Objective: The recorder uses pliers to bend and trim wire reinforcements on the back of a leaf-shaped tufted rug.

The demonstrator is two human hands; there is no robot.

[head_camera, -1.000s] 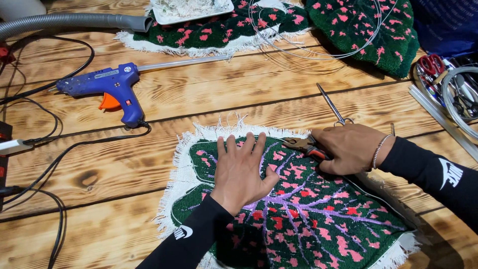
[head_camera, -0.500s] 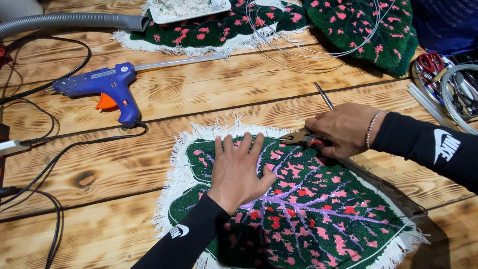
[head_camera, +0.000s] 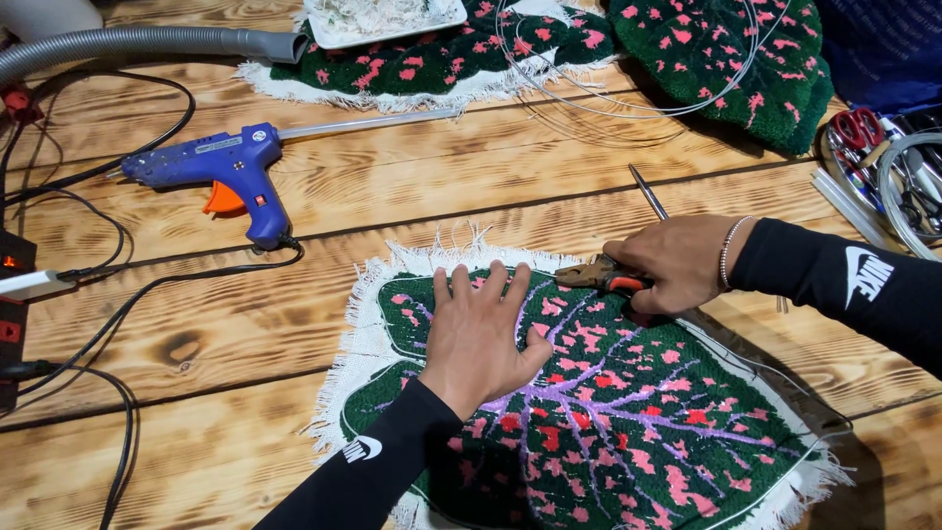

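Wooden bench [head_camera: 412, 186] with a burnt-grain finish carries everything, planks running left to right. Near the front edge, a bit right of centre, lies a tufted leaf-shaped rug [head_camera: 628, 422], dark green with pink blotches and purple veins, white fringed backing cloth sticking out round it.

Left hand [head_camera: 481, 334] is flat on the rug's upper left part, fingers spread, palm pressing down, not gripping anything. Right hand [head_camera: 677, 260] sits at the rug's top edge, closed round the red handles of a pair of pliers [head_camera: 594, 277], nose pointing left along the edge toward the left hand's fingertips. Can't tell what the nose is biting on, if anything. A thin metal rod [head_camera: 648, 191] pokes out just behind the right hand.

Toward the left end lies a blue glue gun [head_camera: 221, 172] with an orange trigger, black cords [head_camera: 128, 304] trailing off it to the left edge. A grey hose [head_camera: 147, 41] lies along the back left corner. At the back edge are two more green-and-pink rugs [head_camera: 746, 59], a loop of wire [head_camera: 628, 69] over them, and a white tray [head_camera: 383, 18] of fluff. Red-handled scissors [head_camera: 856, 128] sit at the right edge.
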